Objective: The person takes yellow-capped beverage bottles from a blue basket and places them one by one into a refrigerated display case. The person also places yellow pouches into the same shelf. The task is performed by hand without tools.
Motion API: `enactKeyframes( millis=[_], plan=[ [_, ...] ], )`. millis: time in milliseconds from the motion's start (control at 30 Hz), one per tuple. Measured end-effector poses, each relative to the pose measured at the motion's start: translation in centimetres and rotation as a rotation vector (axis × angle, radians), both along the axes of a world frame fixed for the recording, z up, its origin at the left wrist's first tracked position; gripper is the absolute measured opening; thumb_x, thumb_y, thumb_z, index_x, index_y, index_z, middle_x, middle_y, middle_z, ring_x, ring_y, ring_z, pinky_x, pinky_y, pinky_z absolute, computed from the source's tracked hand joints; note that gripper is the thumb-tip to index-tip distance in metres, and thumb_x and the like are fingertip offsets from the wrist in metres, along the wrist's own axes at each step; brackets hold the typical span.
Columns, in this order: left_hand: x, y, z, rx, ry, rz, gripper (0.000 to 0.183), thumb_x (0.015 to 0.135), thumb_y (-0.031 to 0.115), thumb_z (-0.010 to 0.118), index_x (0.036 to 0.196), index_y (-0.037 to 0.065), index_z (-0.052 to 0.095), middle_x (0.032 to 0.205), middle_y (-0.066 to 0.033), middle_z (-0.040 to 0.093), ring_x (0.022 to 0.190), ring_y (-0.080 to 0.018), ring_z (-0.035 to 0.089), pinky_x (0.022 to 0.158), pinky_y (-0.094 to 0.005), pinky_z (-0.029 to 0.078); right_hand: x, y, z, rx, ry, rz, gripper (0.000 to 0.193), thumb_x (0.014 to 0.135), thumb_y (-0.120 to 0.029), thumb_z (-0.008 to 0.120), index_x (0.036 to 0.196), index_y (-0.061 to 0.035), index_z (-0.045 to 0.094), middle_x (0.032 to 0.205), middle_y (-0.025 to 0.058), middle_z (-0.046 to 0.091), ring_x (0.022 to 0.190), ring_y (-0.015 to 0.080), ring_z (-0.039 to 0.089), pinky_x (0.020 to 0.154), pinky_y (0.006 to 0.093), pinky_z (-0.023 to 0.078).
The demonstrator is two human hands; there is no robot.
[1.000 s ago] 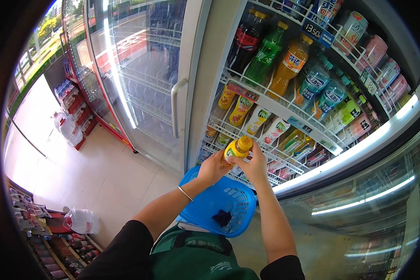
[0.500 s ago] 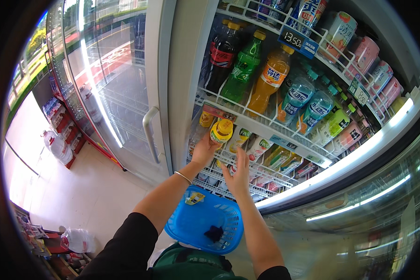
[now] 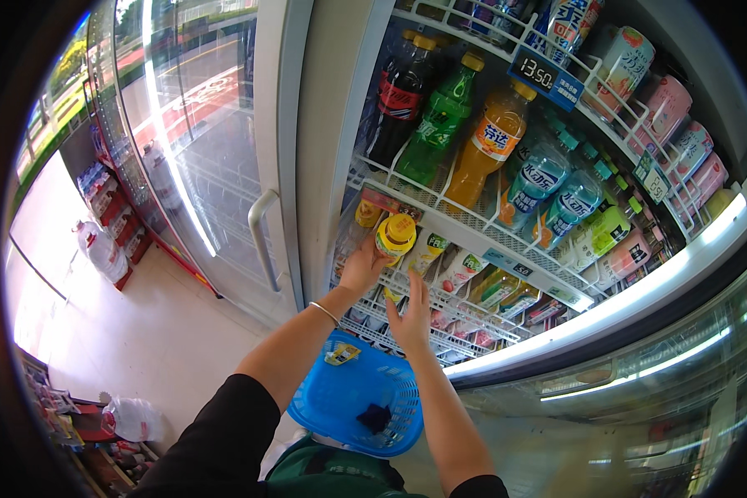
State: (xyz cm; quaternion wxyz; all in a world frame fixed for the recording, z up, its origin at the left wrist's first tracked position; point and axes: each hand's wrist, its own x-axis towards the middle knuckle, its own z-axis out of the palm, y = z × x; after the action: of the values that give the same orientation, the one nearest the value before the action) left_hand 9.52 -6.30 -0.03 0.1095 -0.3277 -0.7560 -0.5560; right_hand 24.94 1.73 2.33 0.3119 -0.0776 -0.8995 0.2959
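Note:
My left hand [image 3: 363, 267] grips a yellow-capped bottle [image 3: 396, 236] at the left end of a lower fridge shelf [image 3: 473, 310]. Its fingers wrap the bottle's side, and the palm is hidden. Just to the right, my right hand [image 3: 411, 319] is raised with its fingers apart and nothing in them. It is nearest to the cartons [image 3: 461, 269] and a yellow-green pack [image 3: 427, 251] standing on that shelf. Below both forearms sits a blue plastic basket [image 3: 353, 407] with a small dark item [image 3: 374, 418] and a yellow label inside.
Soda bottles [image 3: 485, 149] and blue-labelled bottles fill the shelf above, with cans [image 3: 618, 70] higher up. White wire rails [image 3: 506, 236] edge the shelves. A glass door with a handle [image 3: 262, 236] stands at left. Wrapped packs [image 3: 101, 253] rest on the floor beyond.
My right hand has moved slightly left and down, closer to the held bottle. The left hand keeps its grip. The view has shifted a little.

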Motion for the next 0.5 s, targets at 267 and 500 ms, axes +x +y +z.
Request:
enactKeyframes(
  millis=[267, 500],
  plan=[
    [0.5, -0.5, 1.3, -0.041, -0.03, -0.028, 0.06, 0.085, 0.019, 0.066, 0.136, 0.007, 0.039, 0.094, -0.0158, 0.069, 0.087, -0.0379, 0.065, 0.07, -0.0461, 0.051, -6.1, 1.1, 0.0, -0.039, 0.013, -0.074, 0.057, 0.085, -0.01, 0.057, 0.136, 0.0013, 0.036, 0.135, 0.0283, 0.043, 0.12, 0.0472, 0.046, 0.095, 0.0495, 0.044],
    [-0.3, -0.2, 1.1, -0.1, -0.062, -0.024, 0.064, 0.086, 0.017, 0.065, 0.141, 0.007, 0.035, 0.1, -0.018, 0.067, 0.091, -0.0392, 0.063, 0.075, -0.0469, 0.05, -7.9, 2.6, -1.0, -0.049, 0.042, -0.033, 0.05, 0.084, -0.009, 0.055, 0.13, 0.0018, 0.039, 0.127, 0.0289, 0.048, 0.109, 0.0491, 0.051, 0.088, 0.0507, 0.046]
  ],
)
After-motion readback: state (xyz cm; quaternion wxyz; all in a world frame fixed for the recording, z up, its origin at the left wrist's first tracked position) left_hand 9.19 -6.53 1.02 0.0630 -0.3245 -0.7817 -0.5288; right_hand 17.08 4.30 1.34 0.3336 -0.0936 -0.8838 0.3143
